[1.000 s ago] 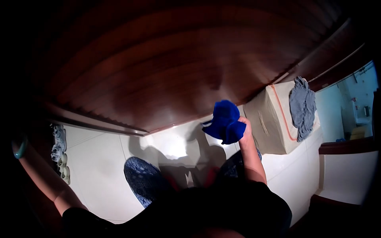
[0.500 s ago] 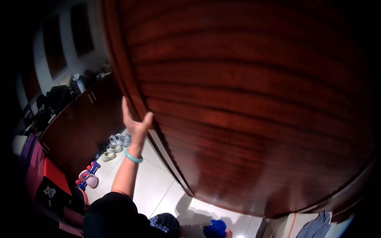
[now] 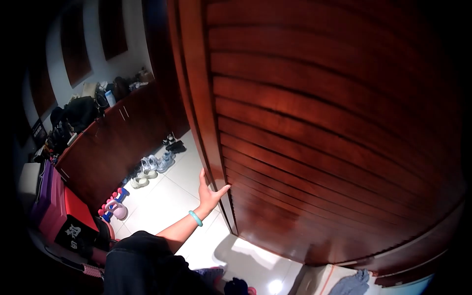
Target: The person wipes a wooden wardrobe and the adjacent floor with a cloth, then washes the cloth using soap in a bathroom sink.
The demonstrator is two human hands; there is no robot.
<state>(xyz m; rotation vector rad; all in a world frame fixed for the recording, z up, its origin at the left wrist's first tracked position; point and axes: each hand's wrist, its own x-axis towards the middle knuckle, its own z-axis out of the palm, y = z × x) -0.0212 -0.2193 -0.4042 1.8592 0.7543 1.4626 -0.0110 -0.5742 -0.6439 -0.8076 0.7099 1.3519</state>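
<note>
My left hand (image 3: pixel 210 197), with a turquoise bangle (image 3: pixel 195 218) at the wrist, is on the vertical edge of a reddish-brown slatted wooden door (image 3: pixel 295 132). The thumb rests on the door's front side and the fingers go around the edge, partly hidden behind it. A dark sleeve (image 3: pixel 142 260) covers the upper part of that arm. My right hand does not show. At the bottom edge is a dark item (image 3: pixel 236 286) with a pinkish bit beside it, too cut off to make out.
Along the left wall runs a low dark-wood cabinet (image 3: pixel 108 152) topped with bags and bottles. Several shoes (image 3: pixel 157 163), a pink kettlebell (image 3: pixel 117 210) and blue-red dumbbells (image 3: pixel 120 195) stand on the white tile floor (image 3: pixel 162 206). Red and purple boxes (image 3: pixel 73 204) are stacked left. Grey cloth (image 3: pixel 350 285) lies on a carton lower right.
The door's edge and my left hand now appear further right, the hand also lower. More floor and shoes show behind the edge. A blue item at the bottom is no longer visible as such.
</note>
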